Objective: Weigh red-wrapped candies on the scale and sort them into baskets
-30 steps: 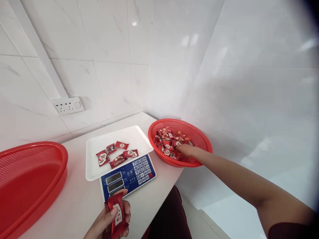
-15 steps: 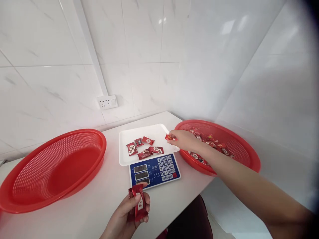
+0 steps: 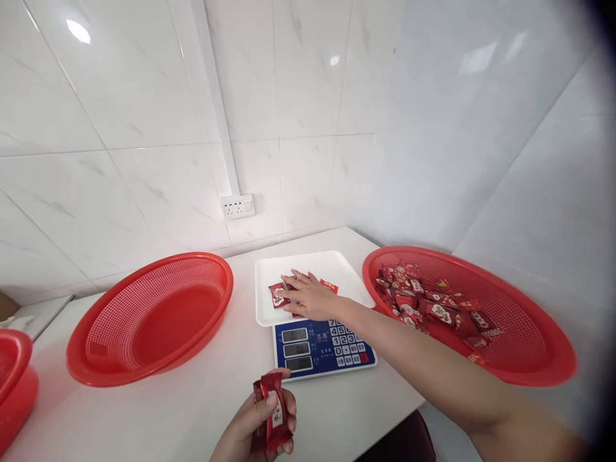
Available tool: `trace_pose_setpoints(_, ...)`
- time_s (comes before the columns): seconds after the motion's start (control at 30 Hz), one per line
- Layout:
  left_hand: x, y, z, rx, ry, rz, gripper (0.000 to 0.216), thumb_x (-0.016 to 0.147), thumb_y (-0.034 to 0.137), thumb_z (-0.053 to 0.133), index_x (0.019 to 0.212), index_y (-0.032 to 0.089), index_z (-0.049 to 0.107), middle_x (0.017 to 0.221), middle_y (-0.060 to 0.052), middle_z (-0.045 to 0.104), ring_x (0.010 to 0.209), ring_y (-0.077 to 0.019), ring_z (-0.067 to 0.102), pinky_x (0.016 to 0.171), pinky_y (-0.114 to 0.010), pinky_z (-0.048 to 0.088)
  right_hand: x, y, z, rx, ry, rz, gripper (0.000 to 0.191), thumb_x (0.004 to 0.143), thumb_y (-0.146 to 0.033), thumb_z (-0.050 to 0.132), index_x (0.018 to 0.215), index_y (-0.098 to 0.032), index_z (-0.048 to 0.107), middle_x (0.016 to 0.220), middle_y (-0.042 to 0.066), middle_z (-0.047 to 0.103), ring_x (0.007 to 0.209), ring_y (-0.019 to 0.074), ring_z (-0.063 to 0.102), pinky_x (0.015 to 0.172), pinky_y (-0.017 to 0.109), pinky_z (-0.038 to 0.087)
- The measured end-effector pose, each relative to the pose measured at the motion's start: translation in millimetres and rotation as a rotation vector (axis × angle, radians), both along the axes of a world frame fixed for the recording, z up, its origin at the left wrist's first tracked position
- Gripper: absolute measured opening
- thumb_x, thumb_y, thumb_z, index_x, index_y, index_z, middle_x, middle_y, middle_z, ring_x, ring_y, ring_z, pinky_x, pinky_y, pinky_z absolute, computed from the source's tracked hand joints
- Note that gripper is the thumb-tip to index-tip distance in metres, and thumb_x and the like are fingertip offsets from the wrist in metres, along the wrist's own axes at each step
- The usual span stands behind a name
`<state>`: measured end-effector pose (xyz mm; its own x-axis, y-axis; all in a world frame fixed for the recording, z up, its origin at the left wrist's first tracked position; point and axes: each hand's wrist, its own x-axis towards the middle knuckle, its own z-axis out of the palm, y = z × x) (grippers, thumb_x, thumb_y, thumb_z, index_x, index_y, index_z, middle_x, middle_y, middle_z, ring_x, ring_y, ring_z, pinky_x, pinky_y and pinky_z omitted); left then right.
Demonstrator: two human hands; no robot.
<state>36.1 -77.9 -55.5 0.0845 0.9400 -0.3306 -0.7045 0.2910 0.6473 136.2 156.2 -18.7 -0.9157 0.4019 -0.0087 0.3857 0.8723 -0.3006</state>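
Head view has your right hand (image 3: 310, 298) lying palm down on the white tray (image 3: 317, 262) of the scale (image 3: 325, 346), fingers spread and unclenched over the wrapped sweets (image 3: 278, 294) there. One loose sweet (image 3: 329, 286) lies just beside your knuckles. Your left hand (image 3: 250, 433) sits low near the table edge, clenched around a red packet (image 3: 273, 414) with the thumb on its face. As I judge it, the reading is only honest once nothing of you rests on the tray, so lift the palm straight up rather than dragging it, and let the sweets lie apart, none hanging over the rim. Mind your forearm as well — it crosses above the keypad (image 3: 344, 343) and could brush a key. The full basket (image 3: 510, 327) stands just right of the scale and the empty basket (image 3: 144, 321) to its left — both apart from the tray.
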Motion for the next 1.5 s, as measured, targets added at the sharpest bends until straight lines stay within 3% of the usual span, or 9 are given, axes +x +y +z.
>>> trace_pose_setpoints(0.2, 1.1, 1.2, -4.4, 0.033, 0.000, 0.002, 0.039, 0.073, 0.035, 0.070, 0.107, 0.021, 0.059, 0.077, -0.003, 0.061, 0.065, -0.0136, 0.055, 0.051, -0.025, 0.042, 4.0, 28.3, -1.3, -0.019, 0.082, -0.137, 0.051, 0.089, -0.055, 0.029, 0.132, -0.032, 0.043, 0.147, 0.004, 0.028, 0.137, 0.0300, 0.010, 0.105, 0.058, 0.011)
trace_pose_setpoints(0.37, 0.2, 0.6, -6.6, 0.021, -0.004, -0.009, 0.039, 0.073, 0.034, 0.070, 0.108, 0.020, 0.058, 0.078, -0.003, 0.061, 0.065, -0.0138, 0.055, 0.052, -0.025, 0.042, 38.6, 29.3, 3.4, -0.039, 0.312, -0.384, 0.056, 0.090, -0.048, 0.031, 0.137, -0.018, 0.036, 0.144, 0.010, 0.033, 0.135, 0.0222, 0.021, 0.108, 0.041, 0.021)
trace_pose_setpoints(0.5, 4.4, 5.3, -5.1, 0.004, -0.005, -0.022, 0.037, 0.074, 0.032, 0.069, 0.107, 0.019, 0.058, 0.077, -0.003, 0.061, 0.066, -0.0136, 0.055, 0.052, -0.024, 0.042, 66.3, 17.1, -1.2, -0.014, 0.122, -0.557, 0.056, 0.085, -0.034, 0.047, 0.136, -0.013, 0.038, 0.143, 0.016, 0.031, 0.132, 0.0264, 0.027, 0.106, 0.039, 0.025)
trace_pose_setpoints(0.73, 16.6, 14.9, -2.4, 0.039, 0.020, -0.082, 0.043, 0.072, 0.034, 0.071, 0.109, 0.019, 0.055, 0.077, -0.003, 0.061, 0.065, -0.0141, 0.055, 0.051, -0.025, 0.043, 70.5, 13.6, -6.4, 0.015, 0.117, -0.492, 0.045, 0.080, -0.016, 0.051, 0.125, -0.013, 0.052, 0.127, 0.013, 0.052, 0.118, 0.0257, 0.046, 0.100, 0.036, 0.035)
trace_pose_setpoints(0.93, 19.1, 13.9, -5.2, 0.051, 0.030, -0.098, 0.043, 0.072, 0.034, 0.070, 0.109, 0.018, 0.054, 0.077, -0.003, 0.061, 0.065, -0.0142, 0.056, 0.050, -0.025, 0.043, 53.8, 13.8, -6.7, -0.071, 0.197, -0.399, 0.045, 0.078, -0.012, 0.052, 0.123, -0.017, 0.054, 0.127, 0.009, 0.053, 0.117, 0.0225, 0.047, 0.099, 0.034, 0.036)
trace_pose_setpoints(1.1, 18.4, 11.1, -5.9, 0.044, 0.049, -0.078, 0.045, 0.071, 0.034, 0.072, 0.109, 0.019, 0.055, 0.076, -0.003, 0.061, 0.065, -0.0144, 0.056, 0.050, -0.025, 0.043, 54.3, -11.6, 1.3, -0.149, 0.366, -0.422, 0.040, 0.082, -0.021, 0.050, 0.121, -0.018, 0.055, 0.126, 0.010, 0.054, 0.120, 0.0240, 0.045, 0.101, 0.039, 0.034)
trace_pose_setpoints(1.2, 19.2, 11.3, -3.4, 0.033, 0.041, -0.067, 0.044, 0.071, 0.034, 0.072, 0.110, 0.020, 0.057, 0.077, -0.003, 0.062, 0.065, -0.0138, 0.056, 0.049, -0.023, 0.042, 62.9, -41.4, 9.0, -0.348, 0.459, -0.365, 0.040, 0.084, -0.029, 0.049, 0.123, -0.020, 0.054, 0.126, 0.009, 0.055, 0.113, 0.0239, 0.051, 0.095, 0.040, 0.040)
trace_pose_setpoints(1.33, 25.9, 17.0, 3.6, 0.044, 0.011, -0.228, 0.037, 0.070, 0.039, 0.070, 0.098, 0.015, 0.065, 0.076, -0.005, 0.062, 0.055, -0.0098, 0.052, 0.044, -0.019, 0.032, 77.5, -84.8, 13.4, -0.786, 0.339, -0.045, 0.055, 0.078, -0.040, 0.060, 0.129, -0.022, 0.049, 0.127, 0.008, 0.054, 0.111, 0.0231, 0.053, 0.092, 0.037, 0.043)
trace_pose_setpoints(1.5, 43.0, 26.5, 13.9, 0.152, 0.082, -0.431, 0.035, 0.060, 0.036, 0.072, 0.077, 0.005, 0.070, 0.060, -0.007, 0.060, 0.050, -0.0094, 0.047, 0.047, -0.020, 0.028, 85.9, -113.8, -10.0, -1.295, 0.306, 0.026, 0.083, 0.056, -0.037, 0.079, 0.130, -0.023, 0.046, 0.134, 0.011, 0.047, 0.112, 0.0250, 0.053, 0.094, 0.038, 0.042)
